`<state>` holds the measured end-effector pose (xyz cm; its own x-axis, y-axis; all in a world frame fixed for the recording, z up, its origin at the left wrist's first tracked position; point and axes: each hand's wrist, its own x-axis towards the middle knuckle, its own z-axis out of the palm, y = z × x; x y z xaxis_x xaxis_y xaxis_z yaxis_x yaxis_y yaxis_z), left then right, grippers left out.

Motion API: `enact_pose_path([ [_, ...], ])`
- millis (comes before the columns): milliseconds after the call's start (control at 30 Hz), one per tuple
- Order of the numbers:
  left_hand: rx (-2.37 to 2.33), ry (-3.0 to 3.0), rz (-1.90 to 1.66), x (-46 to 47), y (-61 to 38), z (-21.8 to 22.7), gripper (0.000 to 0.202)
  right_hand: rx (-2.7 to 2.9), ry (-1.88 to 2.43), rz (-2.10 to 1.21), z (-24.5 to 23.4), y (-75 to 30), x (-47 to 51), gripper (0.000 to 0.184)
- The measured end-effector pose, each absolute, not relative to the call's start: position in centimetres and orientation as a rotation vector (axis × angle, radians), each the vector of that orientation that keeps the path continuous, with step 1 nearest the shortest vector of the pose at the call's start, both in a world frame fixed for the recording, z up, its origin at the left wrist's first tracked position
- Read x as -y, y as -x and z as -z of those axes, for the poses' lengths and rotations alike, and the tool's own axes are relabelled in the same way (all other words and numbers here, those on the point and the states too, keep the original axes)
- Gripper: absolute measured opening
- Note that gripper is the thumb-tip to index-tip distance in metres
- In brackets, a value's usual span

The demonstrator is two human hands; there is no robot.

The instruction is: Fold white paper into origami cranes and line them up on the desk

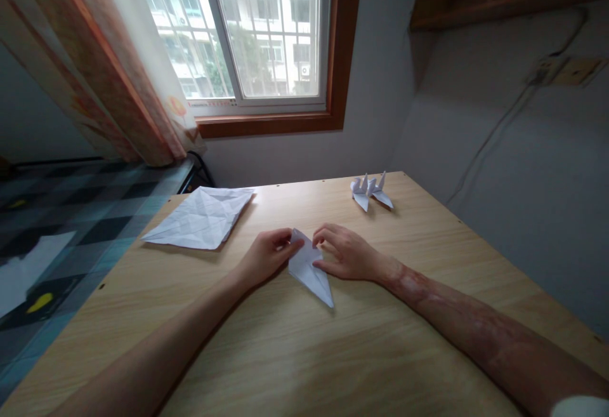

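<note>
Left hand (pixel 267 256) pinching the folded white paper (pixel 308 269), right hand (pixel 349 254) half-open, touching its right edge, two origami cranes (pixel 362 201) far right.

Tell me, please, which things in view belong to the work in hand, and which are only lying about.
In the work:
folded paper, held in the left grip, touched by the right grip
wooden table beneath
likely also the creased paper and two paper figures

Apparently just lying about:
white paper on the checked cloth
curtain, only background
</note>
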<state>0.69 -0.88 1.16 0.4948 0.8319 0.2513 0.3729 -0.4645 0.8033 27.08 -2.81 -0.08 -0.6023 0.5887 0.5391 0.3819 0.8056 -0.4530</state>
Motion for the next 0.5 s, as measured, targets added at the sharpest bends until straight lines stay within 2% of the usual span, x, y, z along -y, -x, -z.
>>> enact_pose_path([
  [67, -0.980, -2.018, -0.873, 0.97, -0.79, -1.19, 0.037, 2.245, 0.774, -0.396, 0.18, -27.10, 2.67, 0.044],
  [100, -0.980, -2.006, -0.878, 1.02, -0.82, -1.17, 0.036, 2.239, 0.793, -0.399, 0.26, -27.11, 2.57, 0.045],
  [267, -0.966, -1.972, -0.887, 1.11, -0.86, -0.86, 0.028, 2.308, 0.775, -0.380, 0.71, -27.16, 1.97, 0.014],
  [333, -0.981, -2.025, -0.971, 1.03, -0.82, -0.73, 0.022, 2.304, 0.799, -0.369, 0.76, -27.16, 1.84, 0.016],
  [433, -1.040, -2.236, -1.149, 0.85, -0.72, -0.70, 0.037, 2.266, 0.869, -0.351, 0.69, -27.15, 1.78, 0.020],
  [500, -1.002, -2.412, -1.153, 0.78, -0.68, -0.77, 0.033, 2.229, 0.917, -0.344, 0.65, -27.13, 1.77, 0.022],
])
